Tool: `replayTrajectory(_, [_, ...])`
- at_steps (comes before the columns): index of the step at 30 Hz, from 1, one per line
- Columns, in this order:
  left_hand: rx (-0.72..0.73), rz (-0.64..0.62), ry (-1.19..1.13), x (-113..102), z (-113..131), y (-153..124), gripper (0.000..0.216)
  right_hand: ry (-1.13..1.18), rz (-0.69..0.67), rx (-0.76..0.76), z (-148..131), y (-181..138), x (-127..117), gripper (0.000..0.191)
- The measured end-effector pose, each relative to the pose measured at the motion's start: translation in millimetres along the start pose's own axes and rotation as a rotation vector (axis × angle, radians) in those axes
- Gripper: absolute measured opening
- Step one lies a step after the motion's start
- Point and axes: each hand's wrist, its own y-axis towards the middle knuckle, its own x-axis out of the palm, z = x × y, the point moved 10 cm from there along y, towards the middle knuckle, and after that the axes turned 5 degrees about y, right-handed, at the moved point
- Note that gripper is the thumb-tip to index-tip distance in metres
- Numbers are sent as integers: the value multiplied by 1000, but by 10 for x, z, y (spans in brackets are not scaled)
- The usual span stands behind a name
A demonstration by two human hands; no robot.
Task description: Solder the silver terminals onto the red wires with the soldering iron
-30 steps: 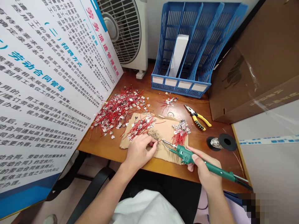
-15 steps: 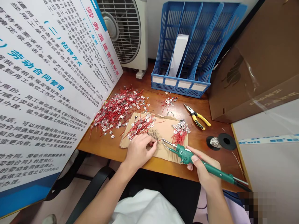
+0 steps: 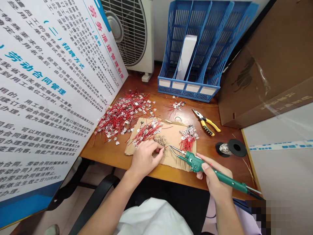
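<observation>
My left hand [image 3: 147,156] rests over the near edge of a cardboard sheet [image 3: 168,160], thumb and forefinger pinching a short red wire [image 3: 166,147]. My right hand [image 3: 216,179] is wrapped round a green soldering iron [image 3: 195,163] with a feed tube beside its barrel. The iron's tip meets the free end of the wire, above a scorched patch of the cardboard. Whatever metal piece may be at that end is too small to make out. On the cardboard lie two bunches of red wires with metal tabs, one on the left [image 3: 148,131] and one on the right [image 3: 188,138].
A large heap of tabbed red wires [image 3: 124,114] covers the left of the desk; a small cluster [image 3: 178,105] lies behind the cardboard. Yellow-handled pliers [image 3: 204,122] and a solder spool [image 3: 231,148] are at right. A blue file rack [image 3: 188,89], fan [image 3: 128,32] and brown carton [image 3: 266,71] stand around.
Both hands hold nearly the same pose, with the iron's tip still at the wire. The whole view has shifted very slightly.
</observation>
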Motion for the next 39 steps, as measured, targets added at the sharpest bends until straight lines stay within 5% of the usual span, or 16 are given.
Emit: replayTrajectory(39, [4, -13, 10, 1, -2, 5, 15, -23, 42, 0, -95, -11, 5, 24])
